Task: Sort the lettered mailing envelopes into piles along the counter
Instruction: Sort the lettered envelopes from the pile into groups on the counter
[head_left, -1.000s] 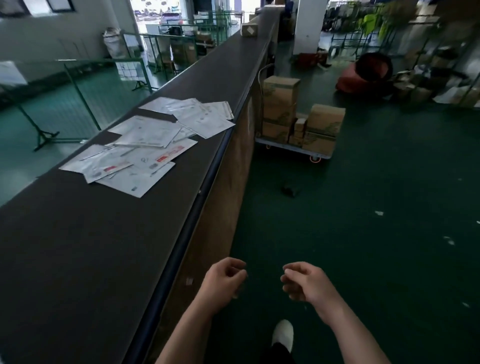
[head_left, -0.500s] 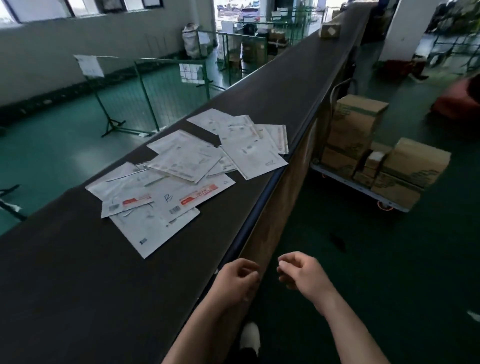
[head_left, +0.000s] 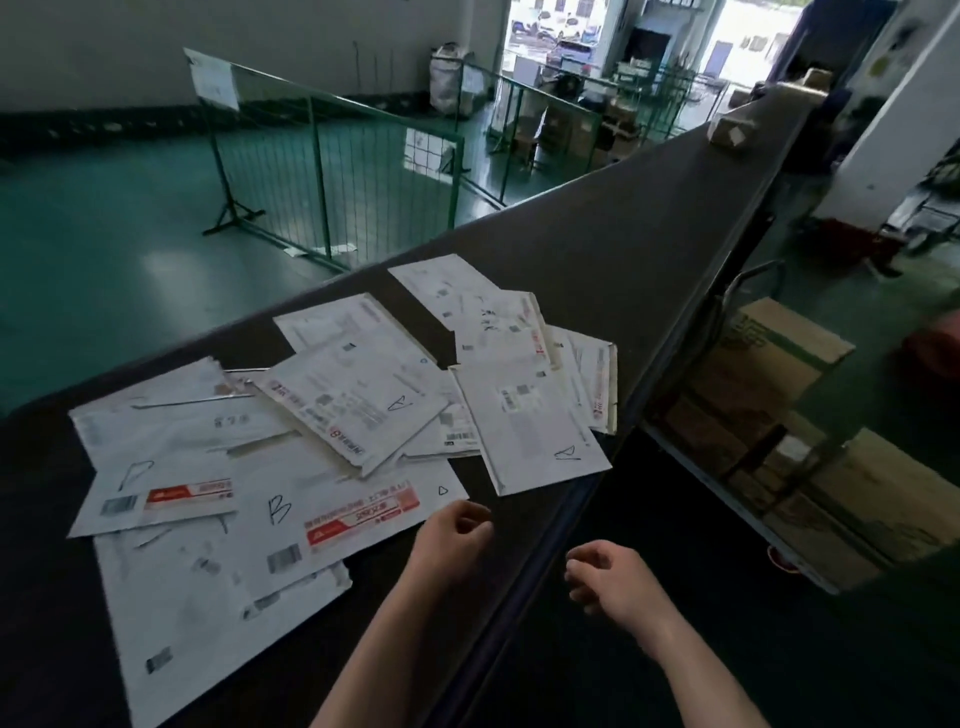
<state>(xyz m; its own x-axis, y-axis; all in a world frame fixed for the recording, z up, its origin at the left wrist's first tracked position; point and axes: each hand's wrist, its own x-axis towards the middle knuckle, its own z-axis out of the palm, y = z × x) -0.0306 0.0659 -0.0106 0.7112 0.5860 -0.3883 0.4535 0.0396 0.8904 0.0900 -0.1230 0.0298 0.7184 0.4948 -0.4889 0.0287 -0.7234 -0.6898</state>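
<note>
The mailing envelopes (head_left: 332, 441) are seen spread in an overlapping heap on the dark tabletop (head_left: 597, 270), now much nearer than a second ago. A small parcel (head_left: 730, 130) lies far along it; stacked boxes (head_left: 769, 364) stand beside it. The left hand (head_left: 454, 538), loosely curled and holding nothing, is held just beside the envelope marked B (head_left: 311, 514). The right hand (head_left: 618, 577), likewise curled and empty, is kept off the edge.

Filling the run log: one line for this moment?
stage: sorting not begun | left hand: empty, near envelopes | right hand: empty, off counter
</note>
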